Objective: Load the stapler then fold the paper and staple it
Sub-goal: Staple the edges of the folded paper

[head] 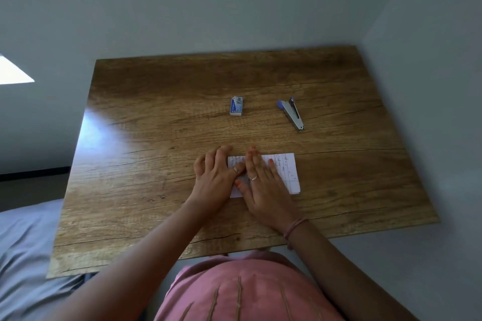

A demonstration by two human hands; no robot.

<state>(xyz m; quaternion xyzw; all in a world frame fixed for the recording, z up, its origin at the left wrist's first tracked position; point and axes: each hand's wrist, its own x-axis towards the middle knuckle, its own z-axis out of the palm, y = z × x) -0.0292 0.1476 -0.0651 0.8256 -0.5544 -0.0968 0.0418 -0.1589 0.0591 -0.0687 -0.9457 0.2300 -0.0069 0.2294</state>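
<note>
Pink ribbed clothing fills the bottom of the view, and from it 2 bare forearms reach out over the near half of the desk (156, 117). Both hands lie flat, fingers stretched, gripping nothing: the right hand (263, 187) presses palm-down on the folded paper (288, 172), a pink band at its wrist, while the left hand (214, 177) rests beside it, fingers on the paper's left edge and palm on the wood. Each hand wears 1 ring. That paper is a white lined sheet with handwriting too small to read, lying as a neat rectangle near the desk's front centre; the hands cover most of its left half. Farther back, well apart from the paper, lies the staple box (236, 105), small and blue-and-white, its print illegible. Right of it sits the stapler (292, 113), metal with a blue end, lying closed.
</note>
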